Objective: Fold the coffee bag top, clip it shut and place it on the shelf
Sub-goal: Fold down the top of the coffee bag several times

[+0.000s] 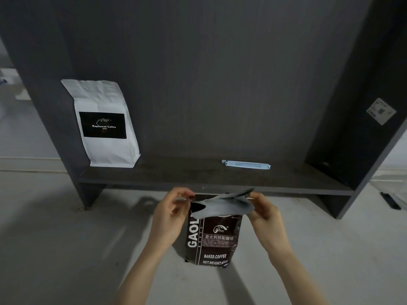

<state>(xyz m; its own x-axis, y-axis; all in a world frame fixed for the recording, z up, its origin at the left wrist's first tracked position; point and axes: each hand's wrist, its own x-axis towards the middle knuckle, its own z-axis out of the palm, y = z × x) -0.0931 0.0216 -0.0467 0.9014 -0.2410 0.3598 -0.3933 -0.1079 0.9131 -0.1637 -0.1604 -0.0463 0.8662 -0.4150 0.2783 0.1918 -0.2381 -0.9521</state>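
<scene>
While both grips are pinching the dark brown foil coffee bag (pixel 212 238) top, left hand (pixel 169 213) and right hand (pixel 265 213) should be creasing it flat before reaching for the pale blue plastic clip (pixel 246 164).

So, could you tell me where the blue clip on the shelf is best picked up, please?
Probably at its middle, pinched across the narrow width from above and the front. The blue clip lies flat, lengthwise along the shelf, with open board all round it, so a hand can likely reach either long edge.

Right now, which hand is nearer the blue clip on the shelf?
Right. The right hand sits just below the blue clip, slightly right of it; the left hand is farther, down and left.
</scene>
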